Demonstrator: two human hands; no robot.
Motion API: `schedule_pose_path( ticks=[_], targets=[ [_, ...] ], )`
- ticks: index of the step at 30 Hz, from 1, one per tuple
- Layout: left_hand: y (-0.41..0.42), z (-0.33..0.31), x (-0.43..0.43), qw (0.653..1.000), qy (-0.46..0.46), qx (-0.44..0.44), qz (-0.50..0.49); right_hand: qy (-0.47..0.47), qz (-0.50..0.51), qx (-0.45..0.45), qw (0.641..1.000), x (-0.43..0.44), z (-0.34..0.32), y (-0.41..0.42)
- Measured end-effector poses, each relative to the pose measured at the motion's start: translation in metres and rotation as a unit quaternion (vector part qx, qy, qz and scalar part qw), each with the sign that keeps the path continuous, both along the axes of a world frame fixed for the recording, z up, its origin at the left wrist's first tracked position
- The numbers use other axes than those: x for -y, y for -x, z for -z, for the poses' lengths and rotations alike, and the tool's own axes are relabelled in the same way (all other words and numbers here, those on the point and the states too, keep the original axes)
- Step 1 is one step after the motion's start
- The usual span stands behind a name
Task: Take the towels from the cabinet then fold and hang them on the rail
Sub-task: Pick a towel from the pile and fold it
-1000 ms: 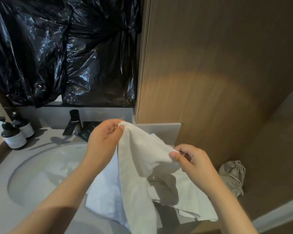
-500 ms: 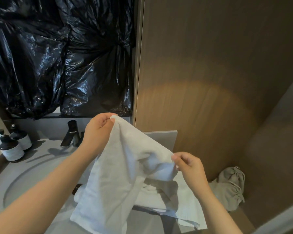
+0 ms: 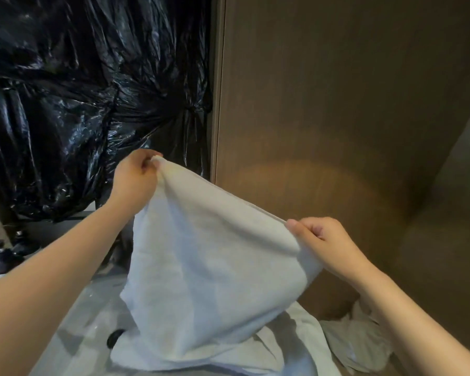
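A white towel hangs spread in the air over the counter. My left hand pinches its upper left corner, raised in front of the black plastic. My right hand pinches the other end of the top edge, lower and to the right, so the edge slopes down between them. More white towel fabric lies on the counter beneath it. The rail is not in view.
Black plastic sheeting covers the wall at upper left. A tall wooden cabinet panel fills the right. A crumpled beige cloth lies at lower right. Dark pump bottles stand at far left by the sink basin.
Both hands have lifted and drawn apart, stretching the towel's top edge out and opening the cloth wide. The view has tilted up, hiding the tap and most of the sink.
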State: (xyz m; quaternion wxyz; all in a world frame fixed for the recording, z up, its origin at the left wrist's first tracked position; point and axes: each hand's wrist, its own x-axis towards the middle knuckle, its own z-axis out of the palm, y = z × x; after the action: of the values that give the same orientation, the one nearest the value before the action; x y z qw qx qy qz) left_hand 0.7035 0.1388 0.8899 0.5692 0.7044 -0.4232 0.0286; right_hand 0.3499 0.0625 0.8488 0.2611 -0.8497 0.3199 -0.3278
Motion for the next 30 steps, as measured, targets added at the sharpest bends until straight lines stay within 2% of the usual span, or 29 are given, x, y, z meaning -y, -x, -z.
schedule_pose_path(
  ticks=[2, 5, 9, 13, 18, 23, 30],
  targets=[
    [-0.002, -0.002, 0.002, 1.000, -0.001, 0.000, -0.002, 0.059, 0.011, -0.084, 0.995, 0.004, -0.010, 0.007],
    [-0.001, -0.003, 0.005, 1.000, 0.003, 0.002, -0.005, 0.187, 0.061, -0.211, 0.958, 0.013, -0.031, 0.018],
    [0.002, -0.005, 0.010, 1.000, 0.012, -0.005, -0.010, 0.319, 0.091, -0.285, 0.899, 0.027, -0.069, 0.026],
    [0.003, -0.020, 0.015, 0.999, 0.028, -0.005, -0.023, 0.336, 0.124, -0.276, 0.892, 0.044, -0.111, 0.029],
    [0.010, -0.037, 0.014, 0.999, 0.050, 0.005, -0.018, 0.353, 0.181, -0.200, 0.896, 0.043, -0.141, 0.021],
    [0.019, -0.044, 0.007, 0.998, 0.057, 0.024, 0.002, 0.329, 0.247, -0.246, 0.878, 0.047, -0.142, 0.014],
    [0.019, -0.048, 0.000, 0.997, 0.073, 0.033, 0.002, 0.342, 0.237, -0.229, 0.880, 0.049, -0.139, 0.014]
  ],
)
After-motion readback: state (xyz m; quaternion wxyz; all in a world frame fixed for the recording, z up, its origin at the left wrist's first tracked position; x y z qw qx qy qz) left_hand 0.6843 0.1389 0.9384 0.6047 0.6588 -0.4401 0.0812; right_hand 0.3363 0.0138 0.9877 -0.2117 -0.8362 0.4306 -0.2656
